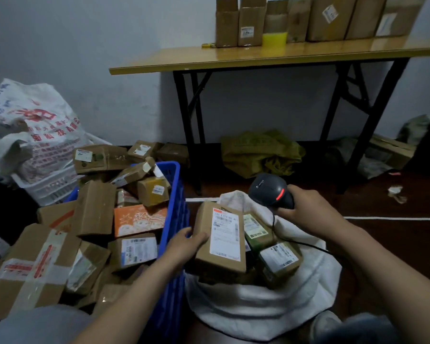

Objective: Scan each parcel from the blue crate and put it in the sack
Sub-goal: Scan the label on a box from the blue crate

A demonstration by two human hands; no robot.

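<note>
L grip [188, 243] holds parcel [221, 244] over sack [258, 309], R grip [308, 212] holds scanner [268, 189].

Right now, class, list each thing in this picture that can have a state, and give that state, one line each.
left hand: grips the parcel's left edge.
parcel: held at the sack's mouth, label up.
right hand: grips the scanner.
scanner: red light on.
sack: open, parcels inside.
blue crate: heaped with parcels.
leftmost box on the table: top flaps open.
</note>
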